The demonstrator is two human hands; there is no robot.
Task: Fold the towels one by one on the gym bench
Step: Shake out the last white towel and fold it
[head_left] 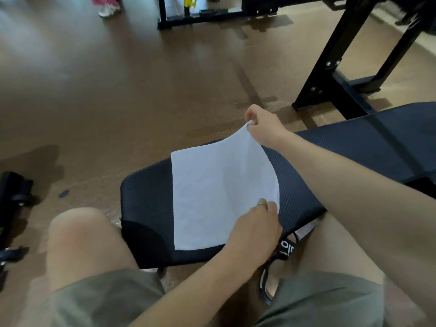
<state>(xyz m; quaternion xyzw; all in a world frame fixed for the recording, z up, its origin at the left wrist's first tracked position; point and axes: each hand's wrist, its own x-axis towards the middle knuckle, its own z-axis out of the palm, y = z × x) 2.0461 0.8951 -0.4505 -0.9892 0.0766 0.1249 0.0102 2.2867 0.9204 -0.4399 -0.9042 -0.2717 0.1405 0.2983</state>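
Right hand [262, 125] pinches the towel [219, 194] corner, lifting it to fold; left hand [256, 228] fingers grip the near edge, steadying it on the desk [146, 197].

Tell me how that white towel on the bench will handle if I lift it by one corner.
Probably floppy: the towel curves where the right hand lifts its corner. Likely light, since a pinch raises it. It may slide, so the left hand holds its near edge.
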